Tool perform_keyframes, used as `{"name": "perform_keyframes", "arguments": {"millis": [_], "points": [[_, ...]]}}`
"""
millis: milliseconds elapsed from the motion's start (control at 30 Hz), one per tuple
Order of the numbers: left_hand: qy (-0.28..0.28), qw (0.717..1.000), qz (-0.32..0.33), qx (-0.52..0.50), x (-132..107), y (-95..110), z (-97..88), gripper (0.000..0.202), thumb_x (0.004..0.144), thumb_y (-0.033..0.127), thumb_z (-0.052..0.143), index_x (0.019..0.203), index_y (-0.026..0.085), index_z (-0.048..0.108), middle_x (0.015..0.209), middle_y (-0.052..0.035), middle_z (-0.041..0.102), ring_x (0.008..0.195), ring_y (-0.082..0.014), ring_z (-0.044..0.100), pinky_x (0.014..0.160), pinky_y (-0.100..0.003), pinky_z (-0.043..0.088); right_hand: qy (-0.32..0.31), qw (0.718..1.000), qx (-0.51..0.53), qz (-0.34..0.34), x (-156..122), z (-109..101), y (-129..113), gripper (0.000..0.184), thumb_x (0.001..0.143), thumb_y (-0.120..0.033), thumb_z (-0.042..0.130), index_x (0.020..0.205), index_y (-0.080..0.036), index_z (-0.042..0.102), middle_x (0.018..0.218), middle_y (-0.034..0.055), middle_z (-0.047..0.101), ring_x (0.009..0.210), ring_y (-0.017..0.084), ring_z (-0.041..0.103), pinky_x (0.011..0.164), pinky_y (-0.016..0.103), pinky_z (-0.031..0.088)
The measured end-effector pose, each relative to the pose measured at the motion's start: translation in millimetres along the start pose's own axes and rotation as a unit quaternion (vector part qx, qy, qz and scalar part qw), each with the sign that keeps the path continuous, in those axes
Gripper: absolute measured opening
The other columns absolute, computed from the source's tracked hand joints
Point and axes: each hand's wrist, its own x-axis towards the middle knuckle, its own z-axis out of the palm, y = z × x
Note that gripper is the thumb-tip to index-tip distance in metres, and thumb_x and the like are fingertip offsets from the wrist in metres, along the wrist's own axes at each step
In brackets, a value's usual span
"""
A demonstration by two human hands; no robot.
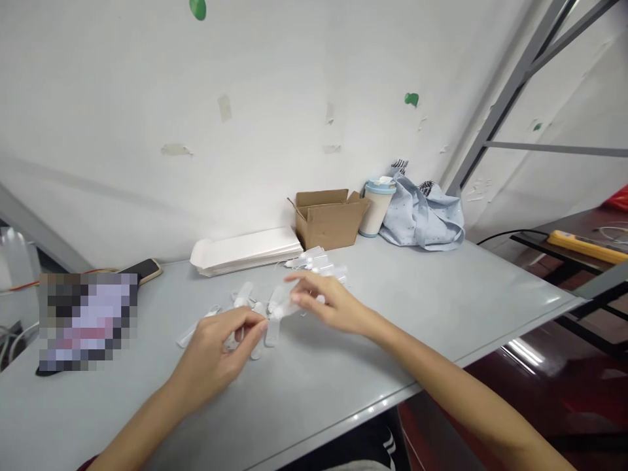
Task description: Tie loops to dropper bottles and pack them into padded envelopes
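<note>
Grey and smooth, the table (343, 386) runs from its near edge under both forearms to the wall. Just in from that edge, left of the middle, the left hand (216, 353) rests with thumb and forefinger pinched narrow on one end of a small clear plastic piece (271, 327) with a white tip. This piece lies at the middle of the surface, between the two hands. The right hand (333, 304) reaches in from the near right edge, its fingers (299, 296) curled toward the other end; they are blurred, so I cannot tell whether they grip it or only touch it. Around both hands is a loose scatter of like pieces (243, 296), and a second heap (318, 263) sits just beyond the right hand. They look very light, thin and slick, somewhat flexible and easy to crease, so a gentle two-finger pinch at an end or at the firmer white tip seems the best hold. Further back is a stack of white paper sleeves (245, 252), with a phone (144, 268) toward the far left edge. Along the far edge by the wall stand an open cardboard box (326, 219), a lidded cup (377, 206) touching it, and a crumpled blue cloth (424, 219) at the far right corner.
</note>
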Motion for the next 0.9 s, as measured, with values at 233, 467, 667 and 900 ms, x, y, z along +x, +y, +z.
{"name": "perform_keyframes", "arguments": {"millis": [233, 467, 667, 900], "points": [[0.081, 0.973, 0.045, 0.214, -1, -19, 1.1, 0.027, 0.086, 0.026, 0.047, 0.06, 0.019, 0.045, 0.05, 0.0056, 0.044, 0.044, -0.0086, 0.037, 0.046, -0.022, 0.027, 0.061, 0.978, -0.197, 0.031, 11, -23, 35, 0.012, 0.087, -0.019, 0.054, 0.097, -0.014, 0.059, 0.088, 0.0072, 0.066, 0.079, 0.017, 0.059, 0.069, 0.029, 0.044], [0.143, 0.965, 0.077, 0.208, 0, -18, -14.0, 0.044, 0.087, 0.026, 0.047, 0.053, 0.02, 0.02, 0.051, 0.0071, 0.015, 0.044, -0.0085, 0.017, 0.045, -0.024, 0.019, -0.065, 0.95, -0.307, -0.011, 8, -17, 30, 0.012, 0.081, -0.018, 0.065, 0.092, -0.014, 0.063, 0.086, 0.0072, 0.066, 0.084, 0.019, 0.054, 0.074, 0.03, 0.041], [0.132, 0.96, 0.11, 0.222, -2, -19, -4.8, 0.043, 0.087, 0.02, 0.046, 0.053, 0.019, 0.021, 0.051, 0.0072, 0.016, 0.045, -0.0087, 0.017, 0.045, -0.025, 0.018, -0.125, 0.937, -0.325, 0.033, 8, -11, 32, 0.014, 0.076, -0.015, 0.069, 0.09, -0.013, 0.065, 0.084, 0.0085, 0.065, 0.083, 0.02, 0.054, 0.073, 0.03, 0.04], [0.048, 0.984, 0.067, 0.155, -5, -9, 6.3, 0.02, 0.09, 0.027, 0.045, 0.074, 0.018, 0.053, 0.054, 0.0063, 0.045, 0.044, -0.0083, 0.041, 0.046, -0.021, 0.032, -0.035, 0.991, -0.131, 0.019, 5, -13, 11, 0.009, 0.083, -0.021, 0.059, 0.089, -0.017, 0.064, 0.087, 0.0034, 0.066, 0.083, 0.016, 0.056, 0.071, 0.027, 0.043]]}}
